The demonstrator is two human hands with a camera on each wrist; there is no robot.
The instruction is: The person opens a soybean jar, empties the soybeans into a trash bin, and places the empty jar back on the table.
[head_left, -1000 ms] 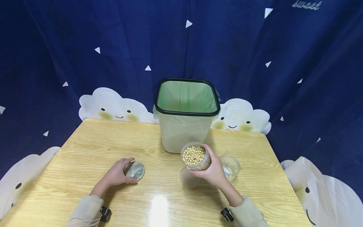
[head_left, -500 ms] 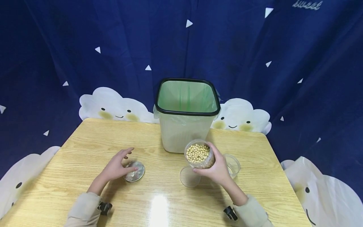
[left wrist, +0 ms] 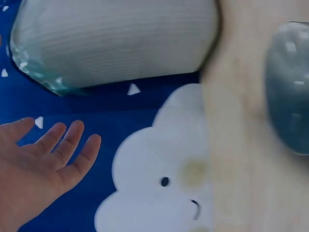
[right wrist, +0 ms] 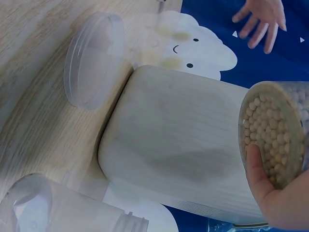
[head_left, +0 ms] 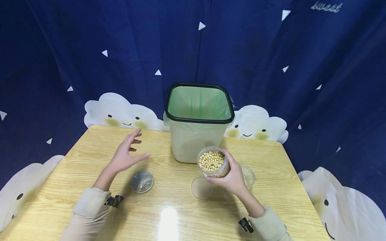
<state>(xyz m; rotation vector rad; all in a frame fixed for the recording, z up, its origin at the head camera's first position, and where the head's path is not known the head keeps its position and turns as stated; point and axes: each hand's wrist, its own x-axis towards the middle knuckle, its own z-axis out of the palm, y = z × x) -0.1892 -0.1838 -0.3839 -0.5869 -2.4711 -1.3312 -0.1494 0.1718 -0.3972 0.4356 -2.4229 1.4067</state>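
Note:
My right hand [head_left: 230,176] holds a clear plastic jar [head_left: 222,171] in front of the bin, above the table. Pale yellow round beans [head_left: 211,161] fill it, and its open mouth tips toward me. In the right wrist view, the thumb lies across the jar [right wrist: 270,130]. My left hand [head_left: 123,155] is raised with its fingers spread and touches nothing. Below it on the table lies a round silver lid-like disc [head_left: 142,182], partly seen as a shiny disc [left wrist: 292,92] in the left wrist view.
A pale waste bin [head_left: 196,140] with a black rim and green liner stands at the table's back. A clear round lid [head_left: 202,188] lies in front of it. Another clear jar [head_left: 249,175] stands right, partly hidden by my right hand. A blue curtain hangs behind.
My left hand has let go of the silver disc and risen forward, away from it. My right hand has shifted slightly right and forward, still holding the jar of beans.

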